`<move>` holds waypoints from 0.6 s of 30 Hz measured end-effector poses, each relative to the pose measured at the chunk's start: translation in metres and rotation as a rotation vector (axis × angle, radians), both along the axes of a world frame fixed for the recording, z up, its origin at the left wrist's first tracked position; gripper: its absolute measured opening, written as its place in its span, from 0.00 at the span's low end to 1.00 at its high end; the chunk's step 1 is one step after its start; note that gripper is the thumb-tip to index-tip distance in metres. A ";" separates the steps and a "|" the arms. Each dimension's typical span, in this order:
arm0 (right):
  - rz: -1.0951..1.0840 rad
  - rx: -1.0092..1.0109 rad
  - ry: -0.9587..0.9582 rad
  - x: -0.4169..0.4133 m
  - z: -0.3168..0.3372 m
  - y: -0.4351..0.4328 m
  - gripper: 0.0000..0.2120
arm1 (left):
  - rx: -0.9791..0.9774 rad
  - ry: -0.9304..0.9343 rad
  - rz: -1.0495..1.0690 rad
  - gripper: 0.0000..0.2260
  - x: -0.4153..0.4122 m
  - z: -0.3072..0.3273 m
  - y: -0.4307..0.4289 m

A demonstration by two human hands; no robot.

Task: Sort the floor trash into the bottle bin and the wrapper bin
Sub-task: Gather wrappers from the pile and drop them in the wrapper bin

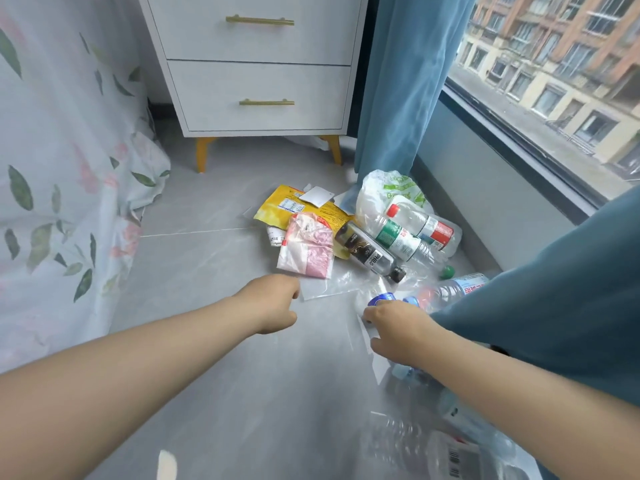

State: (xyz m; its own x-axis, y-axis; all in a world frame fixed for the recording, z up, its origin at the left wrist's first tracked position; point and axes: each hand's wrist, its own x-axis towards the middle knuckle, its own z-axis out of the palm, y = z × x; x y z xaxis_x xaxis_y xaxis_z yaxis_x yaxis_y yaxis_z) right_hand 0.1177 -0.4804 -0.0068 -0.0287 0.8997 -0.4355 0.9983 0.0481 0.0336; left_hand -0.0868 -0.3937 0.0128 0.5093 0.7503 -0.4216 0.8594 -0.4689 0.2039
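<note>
The left hand (pixel 273 303) has its fingers curled under, knuckles up, the fingertips right at the near-left edge of a clear flat wrapper (pixel 329 288) on the floor (pixel 207 271); I cannot tell whether they actually pinch it. The right hand (pixel 398 327), just to the right, has finger and thumb curled round the rim of a clear bag (pixel 450 445), which trails near and right with bottles inside it. A blue cap (pixel 381 299) shows just beyond those fingers.

Farther off sits the heap of trash. A pink-and-white packet (pixel 308 251) lies over a yellow wrapper (pixel 277 209). To their right are a black-label bottle (pixel 367 252), a green-label bottle (pixel 401 242) and a red-capped bottle (pixel 422 223), all on their sides. A white plastic bag (pixel 391 188) is bunched behind them against the teal curtain (pixel 398 81). A white nightstand (pixel 256 64) stands at the far side, and a floral sheet (pixel 52 168) hangs on the left.
</note>
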 end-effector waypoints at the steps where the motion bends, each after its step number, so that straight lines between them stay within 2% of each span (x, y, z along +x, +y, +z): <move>1: -0.006 0.010 -0.005 0.002 -0.001 0.002 0.08 | 0.014 0.015 -0.009 0.17 0.000 -0.003 0.001; 6: -0.053 0.053 0.044 0.009 -0.006 0.017 0.12 | 0.072 0.057 -0.023 0.18 0.003 -0.015 0.008; 10: -0.040 0.095 0.057 0.010 -0.022 0.025 0.13 | 0.085 0.081 -0.034 0.15 0.009 -0.029 0.018; 16: -0.036 0.115 0.066 0.011 -0.044 0.037 0.15 | 0.148 0.070 -0.006 0.23 0.022 -0.058 0.050; 18: -0.017 0.118 0.055 0.009 -0.050 0.039 0.15 | 0.158 0.068 -0.020 0.30 0.027 -0.069 0.061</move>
